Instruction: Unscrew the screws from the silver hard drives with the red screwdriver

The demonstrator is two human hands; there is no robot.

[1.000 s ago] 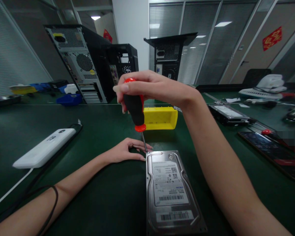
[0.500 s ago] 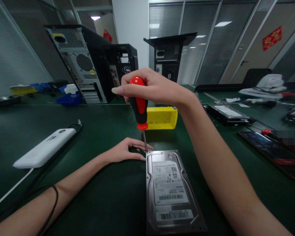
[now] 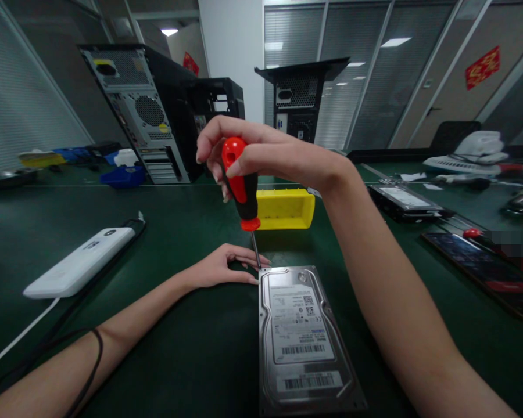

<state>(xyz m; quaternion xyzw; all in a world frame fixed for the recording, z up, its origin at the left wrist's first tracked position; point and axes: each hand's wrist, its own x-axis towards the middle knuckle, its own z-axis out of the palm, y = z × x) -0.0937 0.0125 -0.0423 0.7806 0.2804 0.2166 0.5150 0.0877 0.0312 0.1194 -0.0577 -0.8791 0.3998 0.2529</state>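
A silver hard drive (image 3: 300, 339) lies label up on the dark green table. My left hand (image 3: 220, 267) holds its far left corner, thumb at the left side and fingers along the far edge. My right hand (image 3: 261, 148) is on the red and black handle of a screwdriver (image 3: 244, 197), thumb against the handle and fingers loosely curled beyond it. The screwdriver leans slightly left at the top. Its shaft reaches down to the drive's far left corner; the tip is too small to make out. Behind the screwdriver lies a yellow bin (image 3: 286, 210).
At the left lies a white power strip (image 3: 81, 261), and a black cable (image 3: 99, 354) crosses my left forearm. Computer cases (image 3: 152, 110) stand at the back. To the right are another hard drive (image 3: 405, 200) and a phone (image 3: 483, 270).
My right hand's fingers have shifted around the handle, with the thumb drawn back and the fingers extended further. The handle's top has tilted slightly left. My left hand and the drive have stayed put.
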